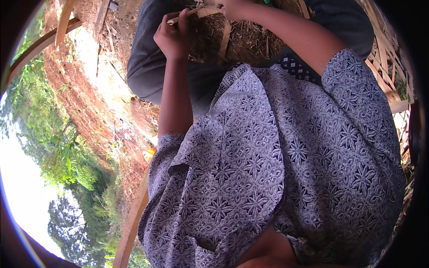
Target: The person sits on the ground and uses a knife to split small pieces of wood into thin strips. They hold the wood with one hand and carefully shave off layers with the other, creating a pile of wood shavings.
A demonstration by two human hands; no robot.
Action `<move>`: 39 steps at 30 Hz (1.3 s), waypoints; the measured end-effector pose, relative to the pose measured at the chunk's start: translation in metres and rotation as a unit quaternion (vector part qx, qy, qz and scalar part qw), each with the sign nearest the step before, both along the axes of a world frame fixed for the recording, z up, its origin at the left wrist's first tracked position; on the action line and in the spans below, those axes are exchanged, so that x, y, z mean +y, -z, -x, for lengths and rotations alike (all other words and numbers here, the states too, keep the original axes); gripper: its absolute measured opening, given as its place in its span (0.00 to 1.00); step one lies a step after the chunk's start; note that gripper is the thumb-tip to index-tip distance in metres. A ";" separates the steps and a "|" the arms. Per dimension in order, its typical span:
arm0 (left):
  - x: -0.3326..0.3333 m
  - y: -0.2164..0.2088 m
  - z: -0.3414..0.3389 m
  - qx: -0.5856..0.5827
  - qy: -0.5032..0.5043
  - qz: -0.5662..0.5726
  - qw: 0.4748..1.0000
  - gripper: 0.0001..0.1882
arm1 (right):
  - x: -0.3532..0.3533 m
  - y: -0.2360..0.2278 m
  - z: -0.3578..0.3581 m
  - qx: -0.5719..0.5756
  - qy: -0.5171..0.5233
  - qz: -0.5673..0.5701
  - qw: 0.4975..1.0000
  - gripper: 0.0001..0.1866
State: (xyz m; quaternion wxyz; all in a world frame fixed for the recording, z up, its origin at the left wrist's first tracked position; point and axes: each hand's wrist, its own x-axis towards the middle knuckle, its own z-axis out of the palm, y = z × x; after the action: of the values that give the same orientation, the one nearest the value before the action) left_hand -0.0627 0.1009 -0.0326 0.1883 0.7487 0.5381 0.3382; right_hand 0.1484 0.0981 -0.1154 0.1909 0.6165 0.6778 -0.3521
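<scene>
My left hand [172,38] is raised over my lap, its fingers closed on one end of a thin pale bamboo strip [191,13]. The strip runs right to my right hand [233,9] at the top edge, which grips its other end; that hand is partly cut off by the frame. Under both hands lies a heap of dry straw and fibres [250,40] with more flat bamboo strips [225,40] stuck in it. My patterned blue-and-white shirt [277,169] fills the lower middle of the view and hides most of my lap.
Grey trousers [147,67] cover my knees on either side of the straw. A lattice of woven bamboo slats [393,85] lies at the right. Bare reddish earth [98,98] slopes at the left, with curved bamboo poles [40,44] and green trees [67,165] beyond.
</scene>
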 end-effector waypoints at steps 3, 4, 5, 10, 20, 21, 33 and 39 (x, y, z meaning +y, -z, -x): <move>-0.004 -0.001 0.007 0.029 -0.010 -0.019 0.999 0.14 | 0.004 -0.035 0.004 0.099 0.066 -0.030 0.992 0.18; -0.006 0.000 0.010 0.040 -0.016 -0.033 0.999 0.14 | 0.002 -0.055 0.010 0.127 0.094 -0.032 0.987 0.18; -0.006 0.003 0.010 0.028 -0.019 -0.029 0.999 0.14 | -0.004 -0.082 0.013 0.149 0.128 -0.030 0.980 0.18; -0.002 0.003 0.004 0.017 0.001 -0.037 0.999 0.14 | -0.005 -0.019 0.004 0.094 0.157 -0.048 0.982 0.19; -0.007 0.006 0.014 -0.033 -0.035 0.048 0.998 0.17 | -0.024 -0.064 0.010 0.183 0.161 -0.088 0.966 0.17; -0.005 0.004 0.011 -0.034 -0.033 0.050 0.998 0.17 | -0.023 -0.061 0.008 0.186 0.181 -0.073 0.963 0.18; -0.002 -0.002 0.000 -0.029 -0.050 0.052 0.997 0.19 | -0.013 -0.047 -0.002 0.177 0.187 -0.057 0.965 0.17; -0.008 -0.004 0.008 -0.041 -0.058 0.050 0.996 0.19 | -0.008 -0.101 0.019 0.203 0.140 -0.097 0.964 0.19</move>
State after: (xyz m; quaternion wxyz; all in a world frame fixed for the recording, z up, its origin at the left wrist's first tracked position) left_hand -0.0703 0.0931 -0.0289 0.2272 0.6915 0.5888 0.3514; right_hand 0.1298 0.0899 -0.0145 -0.0626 0.6363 0.6400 -0.4260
